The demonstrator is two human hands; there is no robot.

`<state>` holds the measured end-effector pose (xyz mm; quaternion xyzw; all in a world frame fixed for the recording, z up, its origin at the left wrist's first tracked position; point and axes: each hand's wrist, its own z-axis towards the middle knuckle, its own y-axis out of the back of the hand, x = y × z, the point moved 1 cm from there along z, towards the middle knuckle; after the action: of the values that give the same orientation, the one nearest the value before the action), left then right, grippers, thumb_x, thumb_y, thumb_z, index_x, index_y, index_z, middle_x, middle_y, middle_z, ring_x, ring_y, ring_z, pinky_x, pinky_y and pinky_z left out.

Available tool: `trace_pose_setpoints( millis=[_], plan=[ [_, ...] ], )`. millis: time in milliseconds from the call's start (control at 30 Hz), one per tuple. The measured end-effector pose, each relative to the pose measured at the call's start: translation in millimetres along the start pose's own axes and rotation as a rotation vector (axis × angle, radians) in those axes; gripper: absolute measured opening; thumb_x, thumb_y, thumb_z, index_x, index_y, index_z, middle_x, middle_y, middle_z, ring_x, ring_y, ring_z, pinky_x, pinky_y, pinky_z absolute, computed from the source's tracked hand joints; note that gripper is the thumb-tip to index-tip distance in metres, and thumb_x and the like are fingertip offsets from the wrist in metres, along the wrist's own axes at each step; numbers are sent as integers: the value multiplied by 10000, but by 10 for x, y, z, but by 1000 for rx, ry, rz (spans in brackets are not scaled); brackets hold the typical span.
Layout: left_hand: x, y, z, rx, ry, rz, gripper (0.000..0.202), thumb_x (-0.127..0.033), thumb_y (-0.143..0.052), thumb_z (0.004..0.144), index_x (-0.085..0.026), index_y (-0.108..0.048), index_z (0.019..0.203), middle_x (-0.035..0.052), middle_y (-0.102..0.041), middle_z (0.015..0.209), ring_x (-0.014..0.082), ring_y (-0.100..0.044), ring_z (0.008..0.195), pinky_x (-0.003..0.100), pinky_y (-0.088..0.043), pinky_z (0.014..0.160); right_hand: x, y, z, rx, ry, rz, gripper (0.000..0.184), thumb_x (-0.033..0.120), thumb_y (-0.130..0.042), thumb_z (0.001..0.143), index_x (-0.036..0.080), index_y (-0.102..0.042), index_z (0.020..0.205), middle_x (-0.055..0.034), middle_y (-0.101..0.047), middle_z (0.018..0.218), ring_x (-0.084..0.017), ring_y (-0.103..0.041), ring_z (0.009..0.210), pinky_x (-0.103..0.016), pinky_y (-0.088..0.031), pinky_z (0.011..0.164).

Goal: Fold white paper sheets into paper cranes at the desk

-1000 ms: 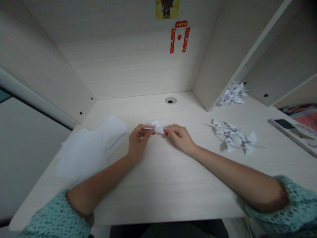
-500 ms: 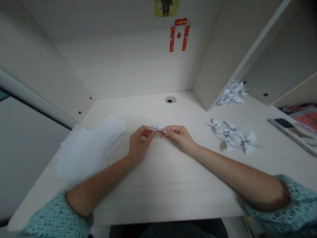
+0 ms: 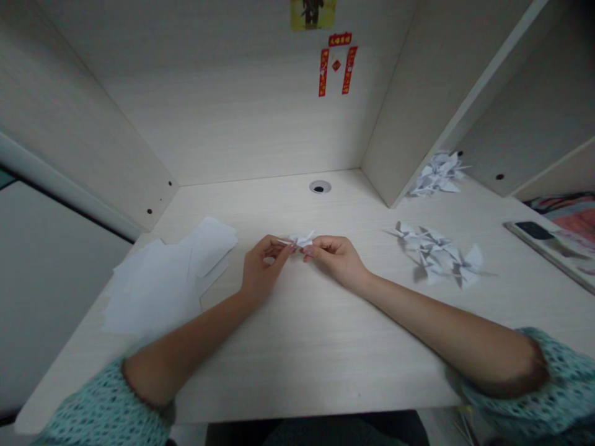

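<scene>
One white paper crane (image 3: 301,239), pinched between the fingertips of left hand (image 3: 263,263) and right hand (image 3: 335,259), above the desk; seemingly done: folded cranes (image 3: 437,255), two heaps at right; left over: plain paper sheets (image 3: 158,279)

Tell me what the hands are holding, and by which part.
A white paper crane, pinched at both ends by fingertips of the left hand and right hand.

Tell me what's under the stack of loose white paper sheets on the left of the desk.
The loose white paper sheets lie on the pale wood-grain desk, which shows around their edges. Anything beneath them is covered and cannot be seen.
</scene>
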<state>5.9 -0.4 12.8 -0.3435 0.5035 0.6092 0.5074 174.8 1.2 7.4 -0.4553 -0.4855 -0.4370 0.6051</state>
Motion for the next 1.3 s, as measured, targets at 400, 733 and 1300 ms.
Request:
trace_pose_setpoints(
  millis=[400,733,1300],
  plan=[
    [56,-9,55,44,69,-197,190,-344,-675,777,-161,-626,780,51,-723,849,142,-677,751,261,-522,729,-61,3,-22,35,42,-4,155,316,-795,630,223,-758,748,-28,-745,799,-178,-655,749,-322,-490,746],
    [94,-11,58,73,92,-224,202,-352,-675,777,-157,-628,797,51,-722,843,139,-676,725,247,-518,682,-28,-9,-14,40,62,21,118,305,-809,618,234,-758,696,-27,-743,765,-182,-674,764,-324,-514,780],
    [144,21,113,-47,56,-223,195,-379,-606,814,-184,-600,800,12,-680,781,111,-610,646,217,-440,567,-74,58,-4,-34,13,-34,307,493,-768,619,189,-721,612,-31,-689,624,-139,-570,578,-279,-439,594]
  ],
)
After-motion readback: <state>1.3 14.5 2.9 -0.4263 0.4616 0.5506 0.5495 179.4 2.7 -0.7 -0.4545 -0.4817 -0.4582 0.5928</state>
